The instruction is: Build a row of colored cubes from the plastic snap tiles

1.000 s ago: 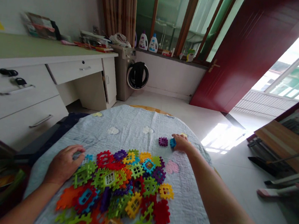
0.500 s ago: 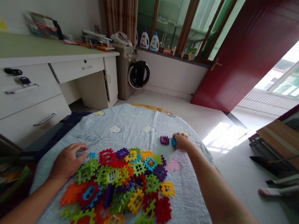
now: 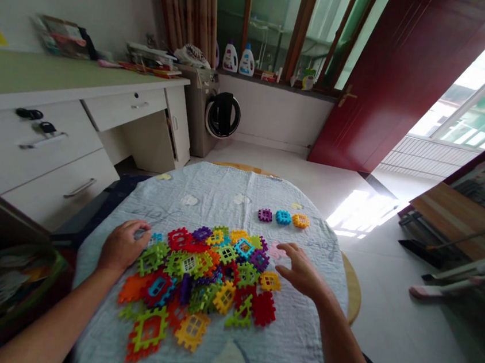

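Observation:
A heap of coloured interlocking plastic pieces [image 3: 207, 270] covers the near middle of the cloth-covered round table [image 3: 250, 191]. Apart from it, a purple piece [image 3: 265, 215], a blue piece [image 3: 283, 217] and a yellow piece [image 3: 301, 220] form a short row at the far right. My left hand [image 3: 124, 244] rests at the heap's left edge with curved fingers, beside a light blue piece [image 3: 156, 238]; nothing shows in its grasp. My right hand [image 3: 300, 267] is just right of the heap, fingers apart and holding nothing.
A white desk with drawers [image 3: 60, 139] stands at the left, a washing machine [image 3: 202, 111] behind the table. The red door [image 3: 366, 73] is at the back right. Near the right edge are a wooden board [image 3: 460, 213] and a dustpan [image 3: 423, 253].
My right hand has let go of the blue piece and moved back toward the heap. The yellow piece beside it is now uncovered. The view has shifted slightly.

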A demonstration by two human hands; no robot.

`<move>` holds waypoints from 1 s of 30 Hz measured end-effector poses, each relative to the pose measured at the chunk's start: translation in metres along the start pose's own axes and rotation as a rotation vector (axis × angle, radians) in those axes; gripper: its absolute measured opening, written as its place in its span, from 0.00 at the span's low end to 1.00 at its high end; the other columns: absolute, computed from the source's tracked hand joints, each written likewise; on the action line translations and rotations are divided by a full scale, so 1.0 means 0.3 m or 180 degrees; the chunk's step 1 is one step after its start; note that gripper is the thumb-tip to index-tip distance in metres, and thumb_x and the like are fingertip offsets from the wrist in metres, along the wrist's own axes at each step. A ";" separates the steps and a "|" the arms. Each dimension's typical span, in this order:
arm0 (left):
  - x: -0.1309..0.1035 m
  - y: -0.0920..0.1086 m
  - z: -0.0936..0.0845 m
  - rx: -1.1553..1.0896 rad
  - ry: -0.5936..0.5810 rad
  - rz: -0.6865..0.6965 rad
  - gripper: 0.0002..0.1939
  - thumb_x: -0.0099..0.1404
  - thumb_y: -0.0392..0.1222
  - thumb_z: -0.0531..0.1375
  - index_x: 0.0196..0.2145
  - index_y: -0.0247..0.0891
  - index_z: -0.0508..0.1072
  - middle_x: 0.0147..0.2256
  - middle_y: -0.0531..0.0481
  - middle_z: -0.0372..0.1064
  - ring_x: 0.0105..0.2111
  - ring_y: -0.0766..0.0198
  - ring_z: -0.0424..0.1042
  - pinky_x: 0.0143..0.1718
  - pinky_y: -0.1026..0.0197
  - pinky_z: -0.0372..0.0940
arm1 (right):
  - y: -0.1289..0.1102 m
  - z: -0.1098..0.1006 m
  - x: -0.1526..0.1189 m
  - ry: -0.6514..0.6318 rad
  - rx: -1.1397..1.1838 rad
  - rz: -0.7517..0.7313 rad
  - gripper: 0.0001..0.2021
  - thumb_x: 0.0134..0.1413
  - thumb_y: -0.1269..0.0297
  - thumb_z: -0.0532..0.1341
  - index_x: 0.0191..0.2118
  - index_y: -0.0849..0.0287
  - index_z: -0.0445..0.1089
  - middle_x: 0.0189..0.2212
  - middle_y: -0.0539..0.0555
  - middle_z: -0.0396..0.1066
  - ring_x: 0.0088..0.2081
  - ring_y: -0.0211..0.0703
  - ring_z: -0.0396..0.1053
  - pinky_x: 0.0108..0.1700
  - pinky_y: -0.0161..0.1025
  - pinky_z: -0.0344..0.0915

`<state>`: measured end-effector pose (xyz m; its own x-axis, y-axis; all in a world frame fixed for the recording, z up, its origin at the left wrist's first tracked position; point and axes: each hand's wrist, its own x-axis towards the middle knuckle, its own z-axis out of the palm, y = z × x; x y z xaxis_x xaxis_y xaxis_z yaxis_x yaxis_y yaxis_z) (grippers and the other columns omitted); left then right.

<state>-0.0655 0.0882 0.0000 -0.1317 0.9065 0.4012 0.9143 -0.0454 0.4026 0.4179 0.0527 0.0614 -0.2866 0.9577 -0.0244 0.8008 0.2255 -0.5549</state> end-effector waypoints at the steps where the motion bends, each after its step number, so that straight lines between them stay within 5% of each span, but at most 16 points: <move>1: 0.001 0.001 0.000 0.0014 0.0005 0.0002 0.14 0.58 0.49 0.51 0.32 0.39 0.71 0.41 0.39 0.74 0.46 0.50 0.72 0.53 0.50 0.64 | -0.009 0.013 -0.028 -0.0026 0.0109 0.0063 0.22 0.51 0.66 0.61 0.54 0.56 0.66 0.50 0.58 0.67 0.51 0.48 0.65 0.55 0.46 0.61; 10: 0.002 -0.002 0.006 0.0071 -0.0004 -0.0054 0.14 0.57 0.49 0.51 0.32 0.38 0.71 0.41 0.40 0.73 0.46 0.52 0.71 0.54 0.52 0.63 | -0.060 0.064 -0.071 -0.0404 0.0473 -0.0149 0.21 0.42 0.70 0.65 0.46 0.54 0.68 0.45 0.52 0.68 0.49 0.45 0.65 0.53 0.41 0.61; 17: 0.000 0.004 0.006 0.0072 0.0064 -0.0020 0.14 0.57 0.49 0.51 0.32 0.38 0.72 0.41 0.41 0.73 0.45 0.52 0.71 0.53 0.52 0.63 | -0.019 0.095 -0.038 -0.0074 0.0895 0.0181 0.07 0.51 0.67 0.56 0.36 0.56 0.70 0.30 0.49 0.71 0.30 0.38 0.66 0.34 0.36 0.62; 23: -0.005 0.020 -0.008 -0.0041 0.0072 -0.0109 0.14 0.56 0.49 0.52 0.31 0.38 0.72 0.39 0.42 0.74 0.44 0.53 0.72 0.52 0.54 0.64 | 0.018 0.125 -0.011 0.0796 0.1270 0.0433 0.15 0.52 0.57 0.57 0.44 0.56 0.67 0.21 0.44 0.58 0.24 0.37 0.59 0.29 0.35 0.59; 30: -0.005 0.028 -0.018 -0.0202 0.0039 -0.0359 0.16 0.57 0.51 0.51 0.32 0.39 0.72 0.38 0.44 0.74 0.43 0.54 0.72 0.51 0.56 0.64 | 0.007 0.142 0.008 0.0678 0.2292 0.0492 0.21 0.48 0.50 0.61 0.45 0.58 0.66 0.24 0.46 0.63 0.24 0.37 0.62 0.25 0.34 0.60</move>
<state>-0.0595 0.0843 0.0072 -0.2375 0.9020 0.3604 0.8674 0.0299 0.4968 0.3964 0.0479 0.0247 -0.0331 0.9991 -0.0256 0.2622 -0.0161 -0.9649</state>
